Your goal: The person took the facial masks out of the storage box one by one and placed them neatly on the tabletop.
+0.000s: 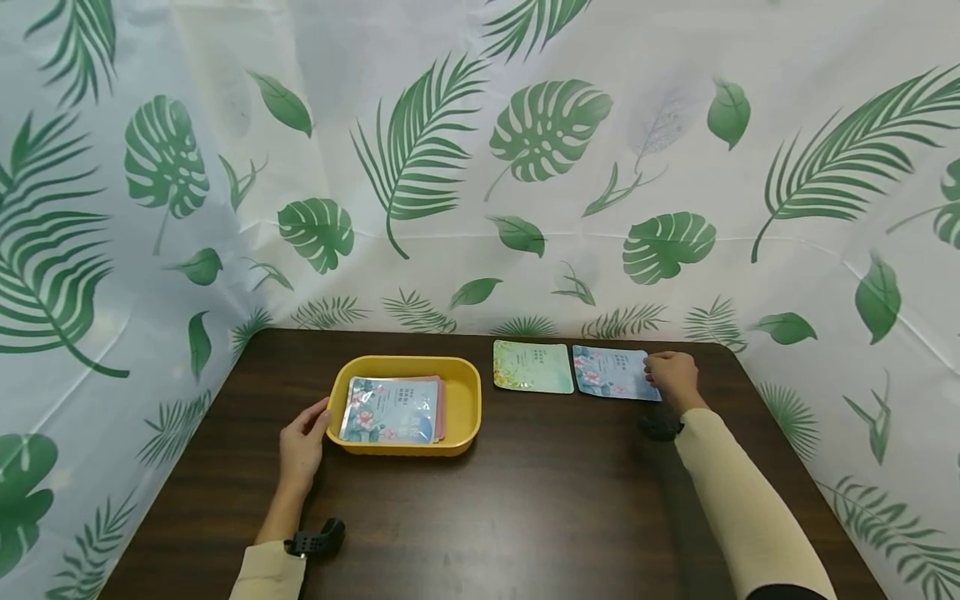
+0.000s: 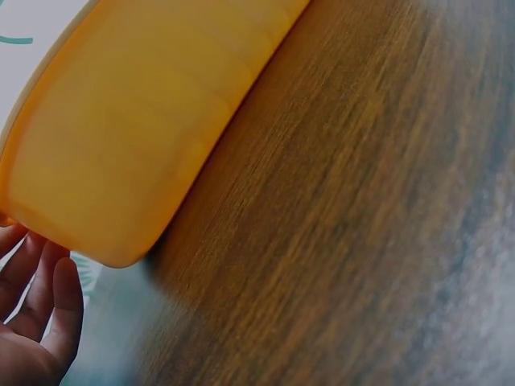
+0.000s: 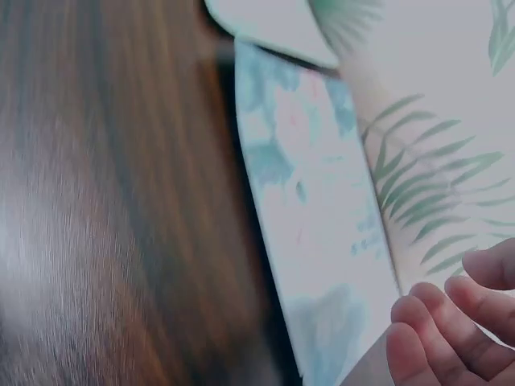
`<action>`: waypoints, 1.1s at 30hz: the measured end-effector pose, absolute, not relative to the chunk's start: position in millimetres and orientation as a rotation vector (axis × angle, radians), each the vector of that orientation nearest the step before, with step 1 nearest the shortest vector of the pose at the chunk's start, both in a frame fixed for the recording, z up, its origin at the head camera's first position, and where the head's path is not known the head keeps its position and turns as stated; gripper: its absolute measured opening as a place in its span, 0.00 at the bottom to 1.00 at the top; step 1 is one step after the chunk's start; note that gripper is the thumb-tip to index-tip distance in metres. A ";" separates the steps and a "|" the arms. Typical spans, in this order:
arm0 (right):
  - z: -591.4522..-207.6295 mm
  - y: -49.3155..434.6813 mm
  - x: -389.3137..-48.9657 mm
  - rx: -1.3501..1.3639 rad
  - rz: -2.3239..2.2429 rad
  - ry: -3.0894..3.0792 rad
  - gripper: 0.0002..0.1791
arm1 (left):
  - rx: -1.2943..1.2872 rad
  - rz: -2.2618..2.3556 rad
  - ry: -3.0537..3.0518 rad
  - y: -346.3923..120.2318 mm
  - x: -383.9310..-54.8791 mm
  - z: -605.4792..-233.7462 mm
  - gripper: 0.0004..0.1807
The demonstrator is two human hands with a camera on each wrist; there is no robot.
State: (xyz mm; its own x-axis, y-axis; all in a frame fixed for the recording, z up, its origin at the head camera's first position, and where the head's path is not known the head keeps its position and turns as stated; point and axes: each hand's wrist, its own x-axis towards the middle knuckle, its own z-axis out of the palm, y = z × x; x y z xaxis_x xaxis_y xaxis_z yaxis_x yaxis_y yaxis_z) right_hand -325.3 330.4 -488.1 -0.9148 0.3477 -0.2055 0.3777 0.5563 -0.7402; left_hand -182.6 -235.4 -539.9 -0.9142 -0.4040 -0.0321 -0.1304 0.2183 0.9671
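Note:
My left hand (image 1: pixel 302 446) grips the left end of a yellow plastic basket (image 1: pixel 471 429), its fingers at the rim. In the left wrist view, the fingers (image 2: pixel 36 289) lie against the basket's end wall. Inside the basket lies a blue floral sachet on top of pink-edged ones. Over at the back right, my right hand (image 1: pixel 675 377) pinches the right edge of another flat blue floral sachet (image 1: pixel 611 372). Curled fingertips show beside this sachet's end in the right wrist view. A green sachet (image 1: pixel 532 367) lies flat just left of it.
The dark wooden table (image 1: pixel 510 517) reaches back to a white cloth (image 1: pixel 450 208) printed with green leaves, which also hangs along both sides. Black bands with cameras sit on both wrists.

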 end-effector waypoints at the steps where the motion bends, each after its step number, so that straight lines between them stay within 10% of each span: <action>1: -486.4 327.8 -325.8 0.628 -1.355 2.710 0.22 | 0.510 -1.761 -2.263 -235.6 -182.6 -540.6 0.23; 33: -447.2 232.9 -317.2 0.211 -1.765 2.285 0.27 | 0.501 -1.787 -2.264 -233.7 -179.6 -542.4 0.25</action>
State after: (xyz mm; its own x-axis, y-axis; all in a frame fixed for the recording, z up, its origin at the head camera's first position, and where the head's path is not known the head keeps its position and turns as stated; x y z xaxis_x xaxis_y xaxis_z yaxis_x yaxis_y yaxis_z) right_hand -317.2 232.9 -447.2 -0.9593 -0.0358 -0.2801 0.2620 0.2572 -0.9302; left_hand -179.6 -233.7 -542.4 -0.9192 -0.3916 -0.0421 -0.1318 0.2052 0.9698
